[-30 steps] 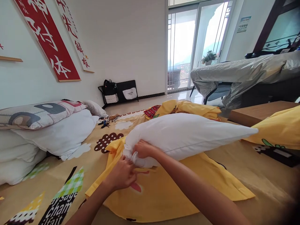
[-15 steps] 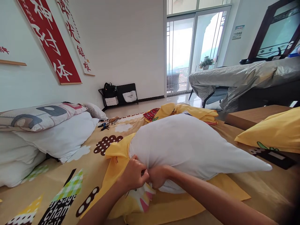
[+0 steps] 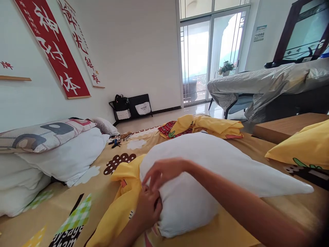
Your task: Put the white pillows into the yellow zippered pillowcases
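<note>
A plump white pillow (image 3: 190, 206) lies on the bed, its left end inside a yellow pillowcase (image 3: 110, 209) with a printed cartoon pattern. The pillow's pointed right corner is bare. My left hand (image 3: 149, 207) is closed on the edge of the pillowcase at the pillow's near left side; what lies inside the fingers is partly hidden. Just above it, my right hand (image 3: 166, 171) arches over the white pillow with fingers apart and bent down. Its fingertips are slightly blurred and come close to my left hand; whether they touch the cloth I cannot tell.
White pillows (image 3: 77, 156) are stacked on the left beneath a patterned pillow (image 3: 51, 133). Yellow cloth (image 3: 216, 125) lies crumpled behind the white pillow. On the right are another yellow pillow (image 3: 305, 144) and a wooden board (image 3: 285, 125). A covered table (image 3: 257, 82) stands beyond.
My right hand has let go of the pillowcase beside my left hand and risen over the pillow. My left hand and the pillow's near side have shifted lower in view.
</note>
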A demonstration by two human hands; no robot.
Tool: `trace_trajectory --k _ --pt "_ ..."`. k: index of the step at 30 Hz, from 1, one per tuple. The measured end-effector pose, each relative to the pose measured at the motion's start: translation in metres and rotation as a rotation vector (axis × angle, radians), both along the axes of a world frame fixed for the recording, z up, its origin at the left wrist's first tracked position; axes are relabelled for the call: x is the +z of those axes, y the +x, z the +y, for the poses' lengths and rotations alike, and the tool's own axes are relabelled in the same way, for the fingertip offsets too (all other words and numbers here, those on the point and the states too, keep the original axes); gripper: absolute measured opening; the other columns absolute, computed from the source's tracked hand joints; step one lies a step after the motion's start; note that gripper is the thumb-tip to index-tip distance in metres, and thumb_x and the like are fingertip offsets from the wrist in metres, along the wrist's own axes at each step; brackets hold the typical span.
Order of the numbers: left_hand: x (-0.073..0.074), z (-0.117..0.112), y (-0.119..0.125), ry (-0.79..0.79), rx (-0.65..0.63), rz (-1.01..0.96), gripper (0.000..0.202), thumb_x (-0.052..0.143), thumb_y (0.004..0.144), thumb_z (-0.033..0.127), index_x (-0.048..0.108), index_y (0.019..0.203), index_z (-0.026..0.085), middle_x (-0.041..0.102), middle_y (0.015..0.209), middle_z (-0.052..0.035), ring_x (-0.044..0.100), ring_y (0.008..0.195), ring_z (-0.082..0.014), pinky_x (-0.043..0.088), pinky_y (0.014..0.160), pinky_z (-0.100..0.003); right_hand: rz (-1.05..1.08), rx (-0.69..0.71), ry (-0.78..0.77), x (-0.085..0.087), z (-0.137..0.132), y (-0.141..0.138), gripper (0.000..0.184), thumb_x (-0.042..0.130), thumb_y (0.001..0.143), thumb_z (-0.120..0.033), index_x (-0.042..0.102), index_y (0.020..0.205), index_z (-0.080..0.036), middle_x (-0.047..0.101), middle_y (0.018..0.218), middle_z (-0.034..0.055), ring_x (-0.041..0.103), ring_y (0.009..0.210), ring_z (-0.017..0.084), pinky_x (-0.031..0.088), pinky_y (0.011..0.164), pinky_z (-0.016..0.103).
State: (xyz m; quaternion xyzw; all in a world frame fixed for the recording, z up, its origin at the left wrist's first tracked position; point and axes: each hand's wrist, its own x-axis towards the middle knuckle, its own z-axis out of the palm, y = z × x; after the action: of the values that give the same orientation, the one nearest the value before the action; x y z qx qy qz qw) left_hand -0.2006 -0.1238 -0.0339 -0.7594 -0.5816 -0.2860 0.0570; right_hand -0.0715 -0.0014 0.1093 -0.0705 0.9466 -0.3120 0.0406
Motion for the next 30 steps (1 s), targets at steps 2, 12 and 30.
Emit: trace_trajectory --k 2,12,30 --pt "-0.005 -0.001 0.007 -0.011 0.003 0.053 0.015 0.043 0.076 0.018 0.055 0.067 0.017 0.062 0.065 -0.005 0.055 0.064 -0.0182 0.037 0.075 -0.036 0.239 -0.379 0.116 0.02 0.042 -0.004 0.035 0.054 0.09 -0.034 0.062 0.123 -0.023 0.069 0.112 0.0031 0.063 0.102 0.015 0.045 0.089 0.026" --pt "0.02 -0.014 -0.001 -0.082 0.104 0.061 0.019 0.047 0.074 0.019 0.054 0.056 0.019 0.061 0.058 -0.004 0.056 0.063 -0.0193 0.043 0.072 -0.036 0.029 -0.738 0.682 -0.067 0.058 -0.018 0.078 0.068 0.07 -0.067 0.057 0.126 -0.015 0.065 0.114 0.0179 0.058 0.11 0.032 0.033 0.099 0.045" --pt "0.127 0.043 -0.018 -0.067 0.545 0.105 0.02 0.043 0.088 0.025 0.06 0.095 0.018 0.068 0.099 -0.0097 0.064 0.09 -0.0222 0.043 0.072 -0.029 0.192 -0.689 0.962 -0.029 -0.05 -0.007 0.031 0.038 0.092 -0.013 0.064 0.109 -0.013 0.068 0.093 0.0151 0.063 0.084 0.025 0.043 0.074 0.037"
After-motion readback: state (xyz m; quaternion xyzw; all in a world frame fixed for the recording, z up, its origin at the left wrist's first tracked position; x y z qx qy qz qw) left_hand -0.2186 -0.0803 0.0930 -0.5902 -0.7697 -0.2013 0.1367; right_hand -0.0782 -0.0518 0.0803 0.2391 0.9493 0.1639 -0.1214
